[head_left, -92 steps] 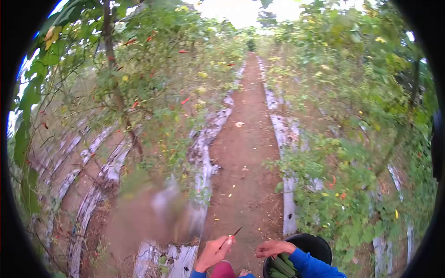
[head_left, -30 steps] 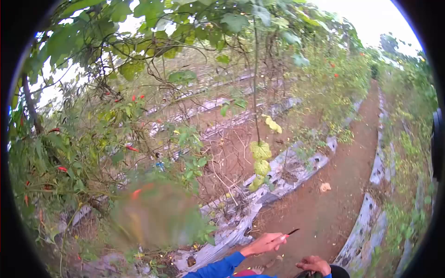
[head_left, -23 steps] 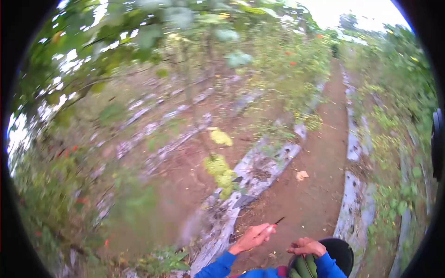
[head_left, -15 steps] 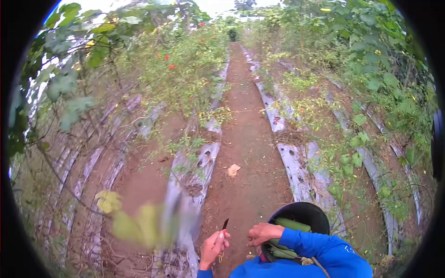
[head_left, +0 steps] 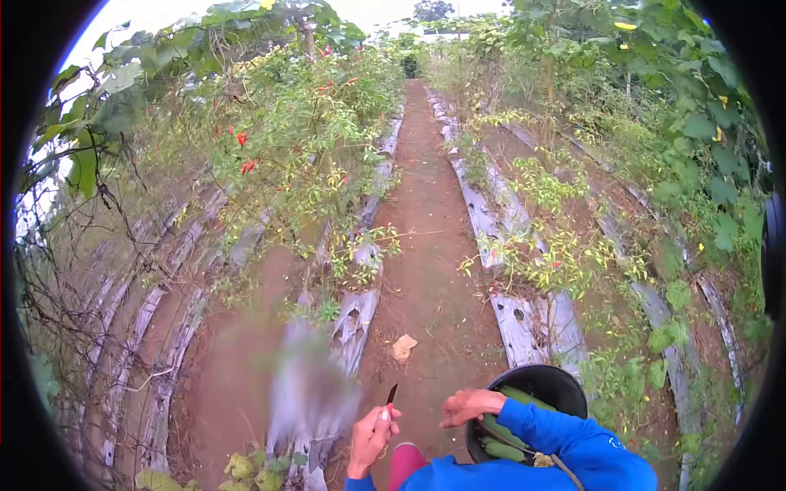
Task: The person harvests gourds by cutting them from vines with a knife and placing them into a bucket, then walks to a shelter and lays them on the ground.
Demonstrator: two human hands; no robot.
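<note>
My left hand (head_left: 373, 434) is closed around the red handle of a small knife (head_left: 393, 396), its dark blade pointing up and forward. My right hand (head_left: 472, 406) reaches past the left rim of a black bucket (head_left: 581, 398); its fingers are loosely bent and I see nothing in them. Long green gourd-like vegetables (head_left: 501, 438) lie in the bucket, partly hidden by my blue right sleeve. A thin handle with a brownish wrapped piece (head_left: 543, 461) crosses near that forearm.
A dirt path (head_left: 426, 270) runs ahead between raised beds under silvery plastic mulch (head_left: 517, 327). A pale crumpled thing (head_left: 403, 348) lies on it. Chili plants with red fruit (head_left: 248, 167) stand left; leafy vines (head_left: 704, 131) hang on both sides.
I have moved forward along the path; the blurred leaves at lower left have passed out of the way. My right hand's fingers have loosened. The knife stays in my left hand.
</note>
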